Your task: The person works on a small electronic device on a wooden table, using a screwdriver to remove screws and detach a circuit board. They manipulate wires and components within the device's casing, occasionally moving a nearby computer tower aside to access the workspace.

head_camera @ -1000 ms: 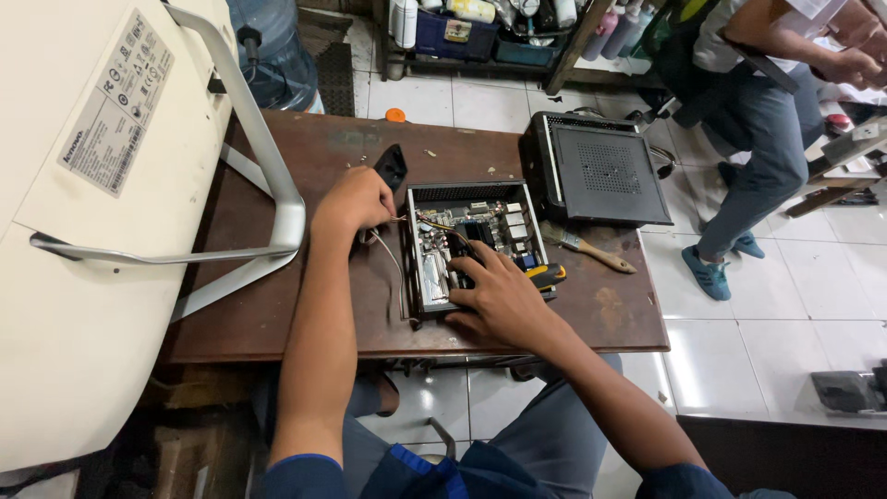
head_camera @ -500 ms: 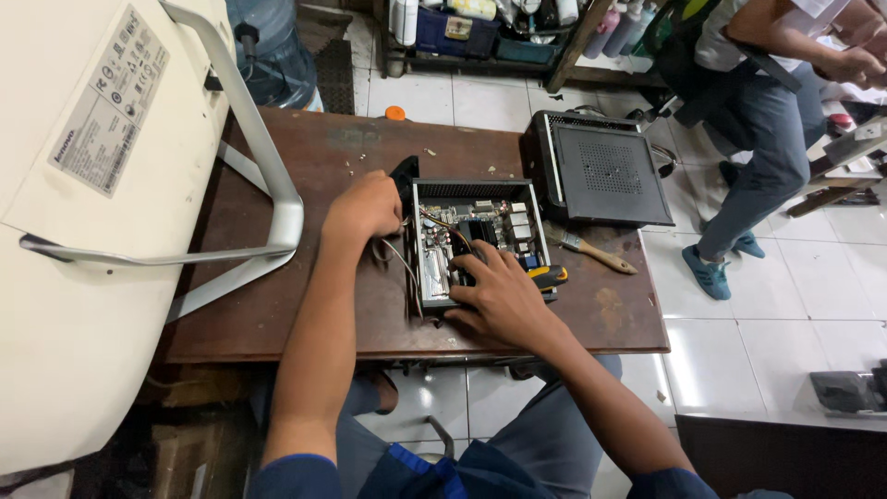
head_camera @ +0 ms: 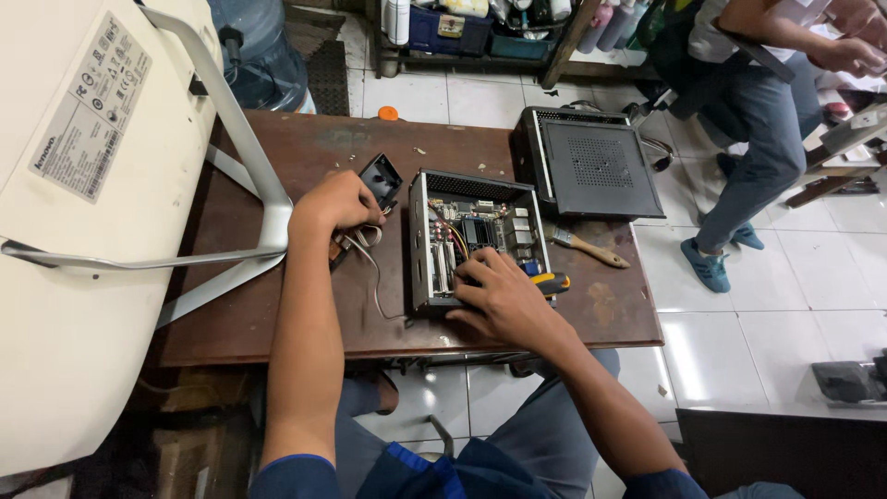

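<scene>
L hand [head_camera: 337, 201] closed on black part [head_camera: 381, 178], left of open computer case [head_camera: 473, 238]; R hand [head_camera: 499, 296] flat inside it (grips nothing).

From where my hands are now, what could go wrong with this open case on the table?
1. The left hand holds a black part whose thin cable runs toward the open computer case; a pull away may strain it.
2. The right hand presses among the exposed board parts and could bend one.
3. The screwdriver lies beside that hand and might get knocked.
</scene>
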